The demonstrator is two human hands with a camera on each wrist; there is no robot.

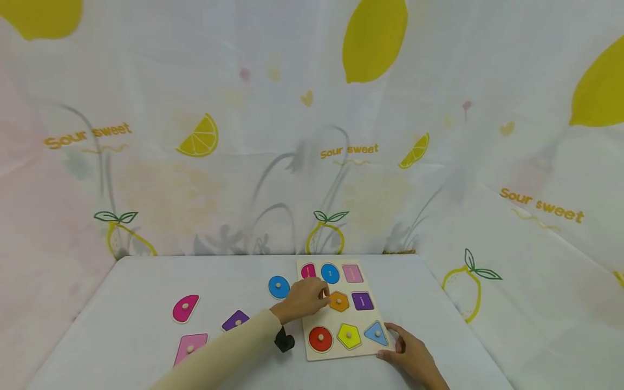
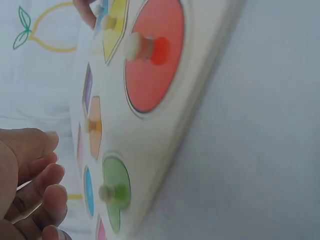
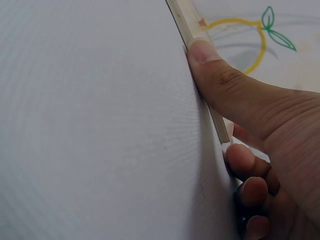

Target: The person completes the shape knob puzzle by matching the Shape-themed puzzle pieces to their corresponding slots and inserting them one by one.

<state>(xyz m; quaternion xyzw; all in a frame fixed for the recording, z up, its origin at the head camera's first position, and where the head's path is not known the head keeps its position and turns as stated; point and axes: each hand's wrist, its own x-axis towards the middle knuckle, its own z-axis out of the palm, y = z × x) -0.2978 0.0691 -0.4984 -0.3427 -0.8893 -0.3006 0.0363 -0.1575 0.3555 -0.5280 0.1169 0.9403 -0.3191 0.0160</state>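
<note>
Hovering over the puzzle board (image 1: 359,317), the left grip (image 1: 303,299) is curving loosely around nothing, while the right grip (image 1: 411,353) is pinching the board's near right corner on the desk (image 1: 136,292). Five shapes (image 1: 317,345) are sitting in place; a blue piece (image 1: 279,291), magenta half-disc (image 1: 183,312), purple piece (image 1: 235,318) and pink square (image 1: 196,341) are lying leftward, leaving four recesses (image 1: 362,301) unfilled.

One board (image 1: 358,318), four loose pieces (image 1: 279,287), apparently five seated pieces (image 1: 320,339).
</note>
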